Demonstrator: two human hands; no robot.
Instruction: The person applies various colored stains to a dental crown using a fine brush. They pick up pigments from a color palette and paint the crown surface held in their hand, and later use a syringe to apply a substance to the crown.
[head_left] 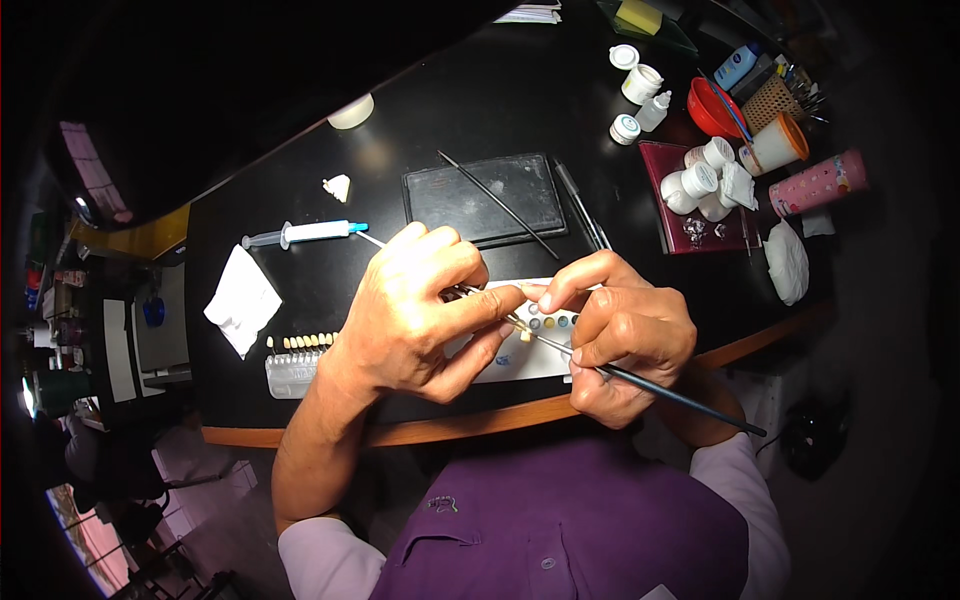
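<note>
Cream-coloured, the small piece (526, 336) sits between both hands, above the surface (560, 100). The left hand's (420, 310) grip pinches a slim tool (516, 321); the right hand's (635, 335), a dark-handled brush (690, 398) — seemingly fine brushwork, calling next for a steady tip.

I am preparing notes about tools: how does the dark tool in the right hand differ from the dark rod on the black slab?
The dark tool is gripped in the right hand; the dark rod lies across the black slab. The right hand covers part of the dark tool, while the dark rod is uncovered. In the picture, the dark rod slopes more steeply than the dark tool. Both are slender.
</note>
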